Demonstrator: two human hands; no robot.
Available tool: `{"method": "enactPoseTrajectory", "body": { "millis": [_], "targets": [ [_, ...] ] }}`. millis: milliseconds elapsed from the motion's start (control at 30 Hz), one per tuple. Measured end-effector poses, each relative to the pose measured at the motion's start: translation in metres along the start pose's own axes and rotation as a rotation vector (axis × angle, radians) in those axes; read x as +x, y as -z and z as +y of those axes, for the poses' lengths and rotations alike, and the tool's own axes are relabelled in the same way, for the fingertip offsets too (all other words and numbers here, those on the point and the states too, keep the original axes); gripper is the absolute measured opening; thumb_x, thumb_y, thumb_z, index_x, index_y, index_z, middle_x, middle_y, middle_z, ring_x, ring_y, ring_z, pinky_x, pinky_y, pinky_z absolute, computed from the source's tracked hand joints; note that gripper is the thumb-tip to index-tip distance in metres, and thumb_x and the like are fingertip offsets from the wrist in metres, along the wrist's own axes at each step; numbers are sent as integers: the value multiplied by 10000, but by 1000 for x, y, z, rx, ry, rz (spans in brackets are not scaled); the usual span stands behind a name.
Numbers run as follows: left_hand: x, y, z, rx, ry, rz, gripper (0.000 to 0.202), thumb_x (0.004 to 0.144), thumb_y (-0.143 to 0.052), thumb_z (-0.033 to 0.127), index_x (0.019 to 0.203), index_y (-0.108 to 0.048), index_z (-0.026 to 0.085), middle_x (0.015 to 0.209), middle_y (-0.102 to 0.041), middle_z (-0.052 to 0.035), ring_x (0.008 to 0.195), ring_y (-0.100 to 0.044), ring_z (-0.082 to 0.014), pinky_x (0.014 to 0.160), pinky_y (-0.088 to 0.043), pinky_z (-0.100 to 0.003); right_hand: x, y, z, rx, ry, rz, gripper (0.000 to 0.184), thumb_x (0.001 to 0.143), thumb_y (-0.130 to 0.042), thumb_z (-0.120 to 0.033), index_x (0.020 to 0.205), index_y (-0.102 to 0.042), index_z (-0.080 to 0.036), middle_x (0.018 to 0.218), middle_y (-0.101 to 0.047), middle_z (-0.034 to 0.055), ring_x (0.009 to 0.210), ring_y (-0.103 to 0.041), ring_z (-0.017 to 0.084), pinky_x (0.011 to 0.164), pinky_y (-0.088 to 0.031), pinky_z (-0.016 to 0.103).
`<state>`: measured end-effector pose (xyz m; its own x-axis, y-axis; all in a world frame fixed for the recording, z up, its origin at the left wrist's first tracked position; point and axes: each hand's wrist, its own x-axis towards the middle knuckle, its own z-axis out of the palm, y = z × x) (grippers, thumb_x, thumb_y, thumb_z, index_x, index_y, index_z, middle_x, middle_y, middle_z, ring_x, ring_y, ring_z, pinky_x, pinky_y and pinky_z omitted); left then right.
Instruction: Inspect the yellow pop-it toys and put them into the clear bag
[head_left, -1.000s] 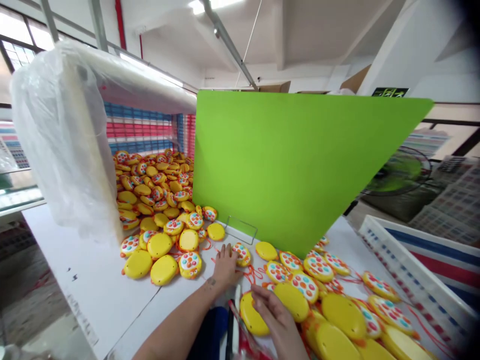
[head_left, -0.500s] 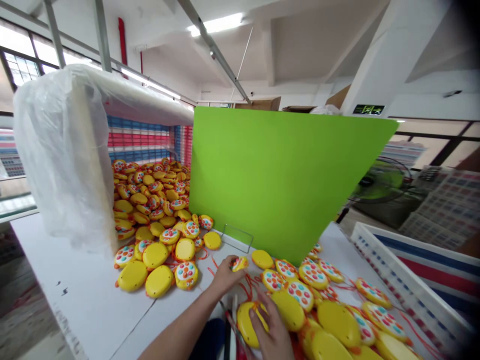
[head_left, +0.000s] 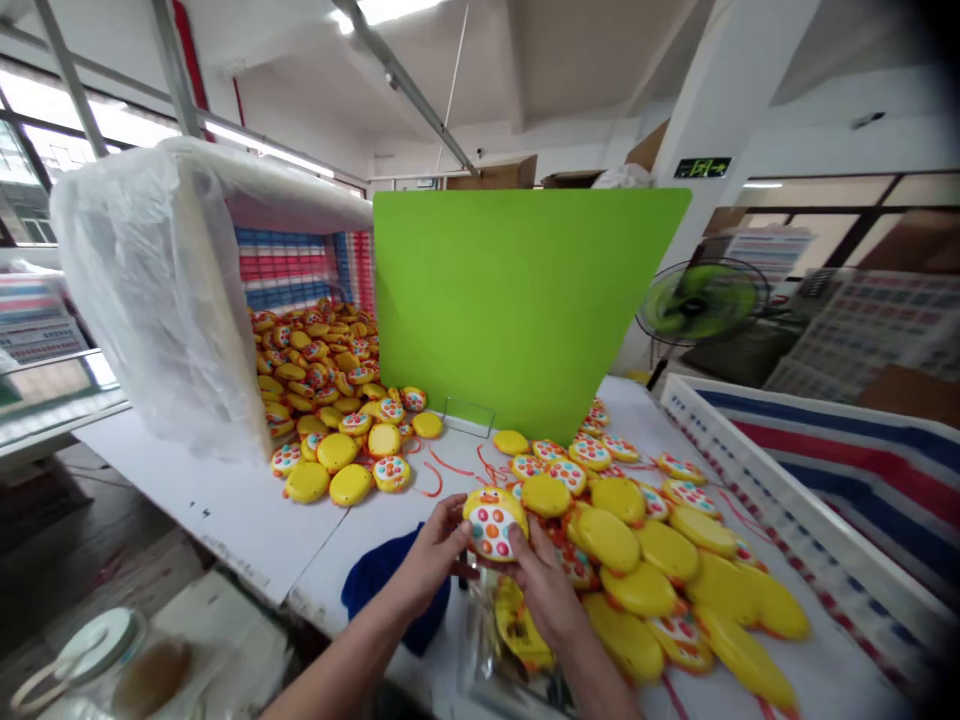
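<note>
A yellow duck-shaped toy [head_left: 493,524] with a white belly and coloured round buttons is held between my two hands, face toward me. My left hand [head_left: 442,548] grips its left edge, and my right hand [head_left: 541,572] grips its right edge with the thumb on the front. Beneath them, a yellow toy part [head_left: 517,625] lies in a clear plastic bag or tray, partly covered by my right forearm. To the right spreads a pile of similar toys [head_left: 651,588], some showing yellow backs, others dotted fronts. Orange cords [head_left: 450,462] lie on the white table beyond my hands.
A plastic-wrapped crate [head_left: 161,300] lies on its side at the left, spilling toys [head_left: 337,453] onto the table [head_left: 225,490]. An upright green board [head_left: 510,310] stands ahead. Dark blue cloth [head_left: 386,580] sits by my left forearm. A striped-lined crate [head_left: 840,470] borders the right side.
My hands were apart, the left on a small-looking toy near the board, the right at a yellow toy near the front. Now both grip one duck toy together. The view has shifted.
</note>
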<state>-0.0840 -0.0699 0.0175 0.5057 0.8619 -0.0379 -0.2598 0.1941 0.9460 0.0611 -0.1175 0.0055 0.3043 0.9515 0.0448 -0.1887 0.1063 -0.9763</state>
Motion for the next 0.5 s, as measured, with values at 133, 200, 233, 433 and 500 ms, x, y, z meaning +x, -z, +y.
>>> {"method": "enactPoseTrajectory", "body": {
  "millis": [133, 200, 233, 433, 500],
  "targets": [
    [-24, -6, -5, -165, -30, -81, 579, 791, -653, 431, 1287, -414, 251, 1270, -497, -112, 950, -599, -218, 686, -526, -303, -33, -6, -10, 244, -143, -87, 602, 772, -655, -458, 1318, -461, -294, 1207, -629, 74, 957, -655, 258, 717, -564, 388],
    [-33, -9, -7, -210, -26, -98, 586, 781, -673, 403, 1286, -422, 244, 1271, -509, -109, 988, -595, -233, 727, -518, -310, -44, -8, -13, 283, -170, -73, 610, 736, -697, -434, 1295, -483, -320, 1217, -618, 60, 927, -661, 244, 703, -565, 378],
    [-37, -9, -7, -216, -23, -105, 590, 780, -676, 402, 1288, -424, 241, 1272, -511, -110, 998, -593, -238, 740, -515, -313, -48, -9, -14, 289, -179, -68, 611, 727, -703, -435, 1288, -489, -327, 1233, -606, 59, 927, -660, 242, 698, -565, 377],
    [-45, -7, -6, -146, -71, -170, 638, 804, -656, 411, 1351, -362, 266, 1287, -501, -97, 1021, -576, -224, 806, -501, -323, -54, -13, -17, 280, -198, -106, 574, 763, -615, -552, 1277, -501, -325, 1232, -601, 79, 931, -653, 253, 625, -574, 361],
    [-41, -5, -6, -109, -102, -161, 611, 807, -658, 388, 1337, -384, 251, 1261, -520, -92, 1040, -566, -225, 836, -490, -323, -51, -14, -17, 282, -200, -119, 561, 777, -582, -575, 1269, -507, -316, 1221, -605, 82, 905, -658, 245, 593, -577, 345]
  ]
}}
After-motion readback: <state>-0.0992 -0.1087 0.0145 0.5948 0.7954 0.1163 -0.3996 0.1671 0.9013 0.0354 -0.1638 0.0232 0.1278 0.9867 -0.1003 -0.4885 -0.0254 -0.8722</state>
